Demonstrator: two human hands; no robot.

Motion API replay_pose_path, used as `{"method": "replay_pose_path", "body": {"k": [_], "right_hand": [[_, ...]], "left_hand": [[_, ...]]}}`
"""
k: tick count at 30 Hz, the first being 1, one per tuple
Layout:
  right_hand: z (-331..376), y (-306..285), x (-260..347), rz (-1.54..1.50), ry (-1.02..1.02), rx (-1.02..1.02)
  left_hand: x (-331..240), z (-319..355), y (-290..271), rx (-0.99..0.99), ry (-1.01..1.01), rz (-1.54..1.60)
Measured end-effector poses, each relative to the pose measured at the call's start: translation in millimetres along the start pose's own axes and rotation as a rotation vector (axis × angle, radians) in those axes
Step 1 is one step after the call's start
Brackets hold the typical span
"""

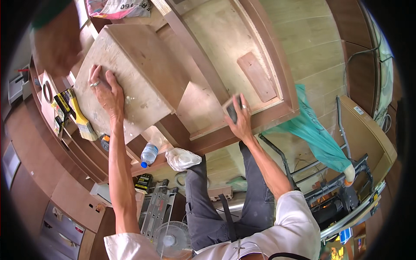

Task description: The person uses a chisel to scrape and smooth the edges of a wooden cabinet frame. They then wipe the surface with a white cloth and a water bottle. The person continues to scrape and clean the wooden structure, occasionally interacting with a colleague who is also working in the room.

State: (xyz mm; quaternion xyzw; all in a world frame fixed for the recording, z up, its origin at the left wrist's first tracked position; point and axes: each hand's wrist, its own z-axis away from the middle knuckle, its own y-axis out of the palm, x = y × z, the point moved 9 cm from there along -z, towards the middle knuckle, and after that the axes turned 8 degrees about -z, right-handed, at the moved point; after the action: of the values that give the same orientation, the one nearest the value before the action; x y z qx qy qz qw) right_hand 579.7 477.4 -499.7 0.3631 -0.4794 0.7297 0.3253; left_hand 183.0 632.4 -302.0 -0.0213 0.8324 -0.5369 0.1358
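My left hand point(108, 93), with a ring on it, rests with fingers spread on a pale wooden panel point(136, 104) spotted with white. My right hand point(240, 119), also ringed, grips a small sanding block point(232, 110) with a dark face and a tan edge. It is at the inner corner of a brown wooden frame point(268, 115), and the block is slightly blurred. Inside the frame, to the right, lies a loose wooden strip point(256, 76) with rounded corners.
Another person's blurred hand point(56, 45) reaches in at the far left. A paintbrush point(83, 117), a water bottle point(149, 154) and a white plastic bag point(182, 159) lie around the panel. A fan point(171, 238) stands below; a teal cloth point(318, 130) hangs over metal tubing at right.
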Motion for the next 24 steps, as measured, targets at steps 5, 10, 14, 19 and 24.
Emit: {"method": "replay_pose_path", "body": {"k": [5,10,14,19,24], "right_hand": [[-211,7,75,-0.078,-0.206,-0.208],[-184,8,68,-0.133,-0.182,-0.114],[-25,1,18,-0.047,-0.122,-0.017],[-234,7,115,0.118,-0.247,-0.242],[-261,16,95,-0.206,-0.228,-0.241]], "left_hand": [[-9,-4,13,0.05,-0.03,-0.018],[-8,0,9,0.059,-0.048,-0.046],[-3,0,6,0.061,-0.065,-0.084],[-11,-1,16,0.086,-0.063,-0.076],[-12,-3,16,0.092,-0.02,-0.099]]}}
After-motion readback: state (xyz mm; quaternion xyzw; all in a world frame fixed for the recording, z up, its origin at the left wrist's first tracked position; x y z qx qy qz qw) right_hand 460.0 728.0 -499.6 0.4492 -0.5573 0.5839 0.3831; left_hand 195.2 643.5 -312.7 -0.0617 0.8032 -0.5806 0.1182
